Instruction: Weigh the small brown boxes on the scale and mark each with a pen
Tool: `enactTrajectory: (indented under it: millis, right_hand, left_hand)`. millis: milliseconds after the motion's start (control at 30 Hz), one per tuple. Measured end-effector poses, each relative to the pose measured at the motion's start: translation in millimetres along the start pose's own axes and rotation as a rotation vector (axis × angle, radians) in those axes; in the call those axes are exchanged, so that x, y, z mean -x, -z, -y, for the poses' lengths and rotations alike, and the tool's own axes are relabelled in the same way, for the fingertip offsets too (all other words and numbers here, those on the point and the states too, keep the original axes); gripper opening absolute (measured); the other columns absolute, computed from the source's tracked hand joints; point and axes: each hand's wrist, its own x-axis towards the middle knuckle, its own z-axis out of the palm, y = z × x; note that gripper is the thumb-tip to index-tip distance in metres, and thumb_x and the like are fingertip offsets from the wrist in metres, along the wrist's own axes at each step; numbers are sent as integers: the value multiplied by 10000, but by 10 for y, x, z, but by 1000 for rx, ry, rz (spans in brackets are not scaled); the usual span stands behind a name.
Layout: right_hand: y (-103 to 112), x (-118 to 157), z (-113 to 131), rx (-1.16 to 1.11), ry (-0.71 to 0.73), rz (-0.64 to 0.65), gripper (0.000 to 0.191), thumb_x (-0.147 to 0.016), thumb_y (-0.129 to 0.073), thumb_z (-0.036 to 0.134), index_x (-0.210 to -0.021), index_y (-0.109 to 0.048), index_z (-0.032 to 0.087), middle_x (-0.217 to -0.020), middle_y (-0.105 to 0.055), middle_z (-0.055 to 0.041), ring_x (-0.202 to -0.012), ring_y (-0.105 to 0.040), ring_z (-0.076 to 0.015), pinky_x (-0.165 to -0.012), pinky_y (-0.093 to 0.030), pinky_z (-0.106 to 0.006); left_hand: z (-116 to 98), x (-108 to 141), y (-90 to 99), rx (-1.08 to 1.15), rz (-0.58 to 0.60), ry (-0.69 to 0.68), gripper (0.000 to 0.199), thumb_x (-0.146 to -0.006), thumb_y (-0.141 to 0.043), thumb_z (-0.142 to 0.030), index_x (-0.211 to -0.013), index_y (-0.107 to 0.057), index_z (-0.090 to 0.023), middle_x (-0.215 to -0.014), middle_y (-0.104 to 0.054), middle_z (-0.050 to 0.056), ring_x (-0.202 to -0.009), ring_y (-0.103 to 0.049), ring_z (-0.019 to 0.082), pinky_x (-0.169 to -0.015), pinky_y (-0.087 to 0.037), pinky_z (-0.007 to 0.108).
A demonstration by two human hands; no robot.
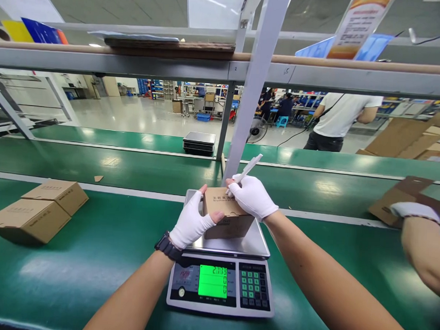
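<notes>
A small cardboard box [229,227] with printed text on its lid sits on the metal plate of a digital scale [219,308], whose display glows green. My left hand [191,223], in a white fingerless glove with a black watch at the wrist, grips the box's left side, thumb near the front edge. In my right hand [254,198], gloved the same way, is a white pen [252,165], slanting up to the right. This hand rests at the top right of the box, and the pen's tip is hidden behind my fingers.
Two closed cardboard boxes [31,215] lie on the green belt at left. At right, a co-worker's gloved hand [417,211] reaches to an open carton [393,202]. A white post [254,84] rises just behind the scale; a second scale [199,142] stands farther back.
</notes>
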Motion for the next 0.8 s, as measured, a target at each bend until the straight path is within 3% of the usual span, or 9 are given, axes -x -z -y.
enactTrajectory:
  millis: [700, 800]
  right_hand:
    - [-23, 4, -8, 41, -44, -54, 288, -880, -473, 317, -638, -569, 195, -695, -651, -40, -684, -599, -190, -675, -409, -258]
    - [-28, -6, -41, 42, -69, -112, 270, -872, -485, 315, -650, -580, 194, -703, -653, -40, -692, -599, -193, -680, -402, -267]
  left_hand:
    - [2, 4, -20, 13, -16, -2, 995, -681, -800, -565, -1446, -294, -177, -1384, -408, 140, -1279, -398, 299, -1117, -339, 434]
    - [10, -32, -2, 5, -6, 3, 1000, -687, -801, -559, -1452, -282, -177, -1399, -392, 138, -1296, -376, 302, -1126, -326, 435]
